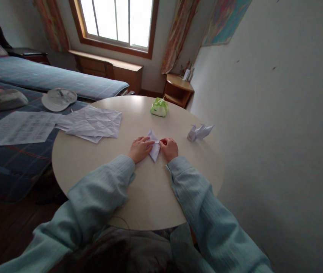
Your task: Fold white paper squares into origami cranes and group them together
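Note:
A small folded piece of white paper [154, 151] lies on the round table [99, 189] between my two hands, pointed at its far and near ends. My left hand [141, 148] lies over its left part, fingers stretched out flat and pressing it down. At the paper's right corner, my right hand [169, 148] has its fingertips pinched together on the edge. Part of the paper is hidden under the left fingers. To the right stand folded paper figures [199, 132] with pointed tips.
Creased white sheets [95, 120] lie at the table's left edge, with printed sheets [27, 125] on the bed beside it. A green tissue pack [159, 107] stands at the far side. A white cap [59, 99] rests on the bed. The wall [277, 132] runs along the right.

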`<state>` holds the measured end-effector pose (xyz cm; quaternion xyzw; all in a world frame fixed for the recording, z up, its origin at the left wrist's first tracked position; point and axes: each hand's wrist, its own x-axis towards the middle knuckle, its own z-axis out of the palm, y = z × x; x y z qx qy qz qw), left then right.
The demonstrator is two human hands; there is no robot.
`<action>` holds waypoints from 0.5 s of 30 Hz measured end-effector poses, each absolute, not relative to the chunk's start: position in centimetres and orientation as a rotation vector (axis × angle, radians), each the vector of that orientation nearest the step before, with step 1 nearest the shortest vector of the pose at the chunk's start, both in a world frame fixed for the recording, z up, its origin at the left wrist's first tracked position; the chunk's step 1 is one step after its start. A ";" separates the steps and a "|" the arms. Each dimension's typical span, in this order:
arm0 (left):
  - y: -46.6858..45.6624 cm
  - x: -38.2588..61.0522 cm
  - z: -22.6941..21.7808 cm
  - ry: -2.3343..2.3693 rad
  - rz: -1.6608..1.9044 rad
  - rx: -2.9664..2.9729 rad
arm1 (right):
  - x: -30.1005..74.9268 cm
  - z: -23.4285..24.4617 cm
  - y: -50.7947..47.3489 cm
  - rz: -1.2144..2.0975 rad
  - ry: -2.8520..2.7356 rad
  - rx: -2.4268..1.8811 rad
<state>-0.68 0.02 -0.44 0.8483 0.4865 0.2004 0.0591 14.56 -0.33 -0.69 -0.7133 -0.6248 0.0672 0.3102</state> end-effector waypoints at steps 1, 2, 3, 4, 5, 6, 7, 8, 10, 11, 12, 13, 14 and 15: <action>0.0 -0.7 -0.5 1.474 0.609 2.569 | 14.6 -0.7 -0.3 0.174 -1.654 -1.876; 0.0 -0.7 -0.5 1.474 0.613 2.566 | 14.6 -0.7 -0.3 0.171 -1.657 -1.868; 0.0 -0.7 -0.5 1.474 0.620 2.561 | 14.6 -0.7 -0.4 0.168 -1.659 -1.859; -0.1 -0.6 -0.5 1.473 0.629 2.554 | 14.6 -0.7 -0.4 0.165 -1.661 -1.851; -0.1 -0.6 -0.4 1.473 0.638 2.544 | 14.6 -0.7 -0.4 0.161 -1.663 -1.842; -0.2 -0.6 -0.3 1.473 0.645 2.533 | 14.5 -0.7 -0.5 0.157 -1.662 -1.833; -0.3 -0.6 -0.2 1.471 0.649 2.523 | 14.5 -0.6 -0.5 0.153 -1.659 -1.825; -0.3 -0.6 -0.1 1.466 0.650 2.516 | 14.5 -0.6 -0.5 0.150 -1.656 -1.818; -0.4 -0.7 0.0 1.434 0.644 2.518 | 14.4 -0.6 -0.5 0.149 -1.647 -1.809; -0.4 -0.7 0.1 1.410 0.641 2.525 | 14.4 -0.6 -0.6 0.153 -1.645 -1.806; -0.4 -0.7 0.0 1.386 0.638 2.532 | 14.4 -0.6 -0.6 0.157 -1.647 -1.801; -0.3 -0.8 0.0 1.367 0.632 2.537 | 14.4 -0.7 -0.6 0.160 -1.649 -1.795; -0.3 -0.8 -0.1 1.358 0.624 2.536 | 14.5 -0.7 -0.6 0.161 -1.652 -1.790; -0.3 -0.8 -0.1 1.358 0.614 2.531 | 14.5 -0.6 -0.5 0.162 -1.655 -1.787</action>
